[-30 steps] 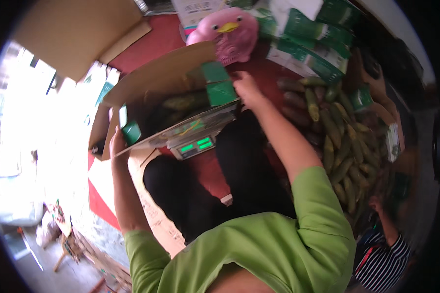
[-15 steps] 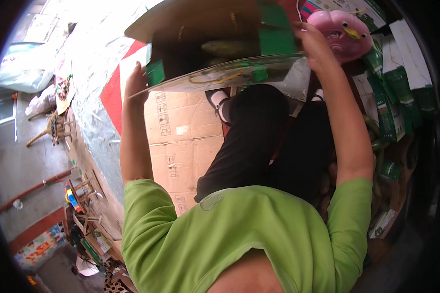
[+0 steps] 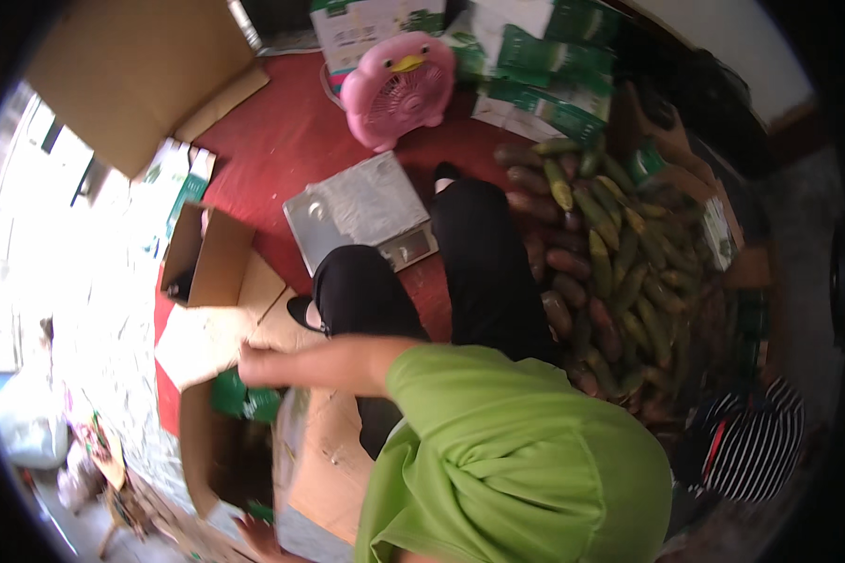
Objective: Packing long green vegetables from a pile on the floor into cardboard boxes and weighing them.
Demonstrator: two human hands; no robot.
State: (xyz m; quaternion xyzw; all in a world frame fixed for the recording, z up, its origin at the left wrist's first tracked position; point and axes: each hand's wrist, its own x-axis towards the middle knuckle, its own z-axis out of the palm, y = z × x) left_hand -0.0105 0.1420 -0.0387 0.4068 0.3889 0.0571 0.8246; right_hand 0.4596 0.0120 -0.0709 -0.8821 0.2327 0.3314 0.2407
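An open cardboard box (image 3: 195, 441) with green tape is off to my left, its inside dark, so I cannot make out its contents. My right hand (image 3: 256, 363) is closed on the box's far end, beside a green taped patch (image 3: 246, 398). At the near end, my left hand (image 3: 258, 537) grips the other side; it is low in the picture and a little blurred. A flattened sheet of brown cardboard (image 3: 333, 469) lies between the box and my legs.
A silver scale (image 3: 357, 211) stands on the red floor covering (image 3: 272, 122) before my feet. Beyond it is a pink fan (image 3: 399, 94). Many long green and brown vegetables (image 3: 620, 272) are heaped at the right. A smaller open box (image 3: 221, 258) stands at the left.
The box has gone from in front of me, above my knees, down to my left side, both hands still on it. My view has turned, bringing the scale and vegetable heap fully into sight.
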